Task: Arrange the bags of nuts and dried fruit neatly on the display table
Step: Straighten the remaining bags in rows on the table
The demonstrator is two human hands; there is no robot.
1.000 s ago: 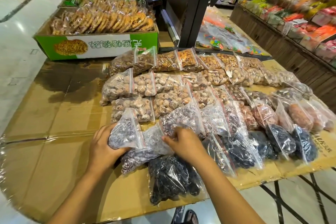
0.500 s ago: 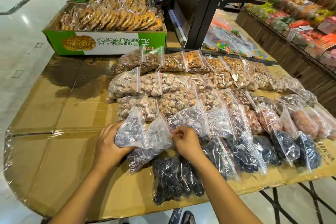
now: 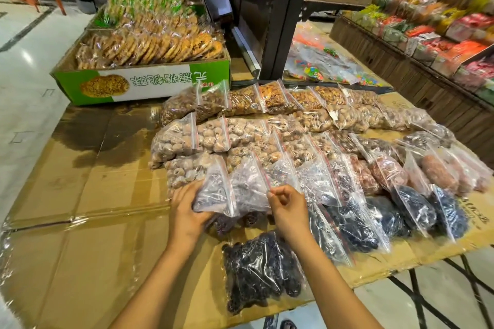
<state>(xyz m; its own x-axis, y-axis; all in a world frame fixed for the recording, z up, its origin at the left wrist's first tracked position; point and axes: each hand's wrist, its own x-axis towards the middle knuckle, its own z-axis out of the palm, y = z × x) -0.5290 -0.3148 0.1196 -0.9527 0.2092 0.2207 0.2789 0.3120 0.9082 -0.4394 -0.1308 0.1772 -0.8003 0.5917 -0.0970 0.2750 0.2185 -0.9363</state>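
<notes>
Rows of clear zip bags of nuts and dried fruit (image 3: 267, 125) overlap on the cardboard-covered display table (image 3: 80, 195). My left hand (image 3: 187, 211) grips the leftmost bag of dark dried fruit (image 3: 216, 189) in the third row from its left side. My right hand (image 3: 288, 208) pinches the lower edge of the neighbouring bag (image 3: 248, 187). A bag of black dried fruit (image 3: 262, 270) lies alone near the front edge, below my hands. More dark bags (image 3: 355, 224) line the front row to the right.
A green carton of wrapped biscuits (image 3: 149, 56) stands at the back left of the table. A dark shelf post (image 3: 286, 16) rises behind the bags. Packaged snacks fill a wooden stand (image 3: 427, 61) at the right. Bare cardboard lies to the left.
Both hands have lifted the two dark-fruit bags more upright and shifted them slightly away from me, against the row behind. The camera moved closer.
</notes>
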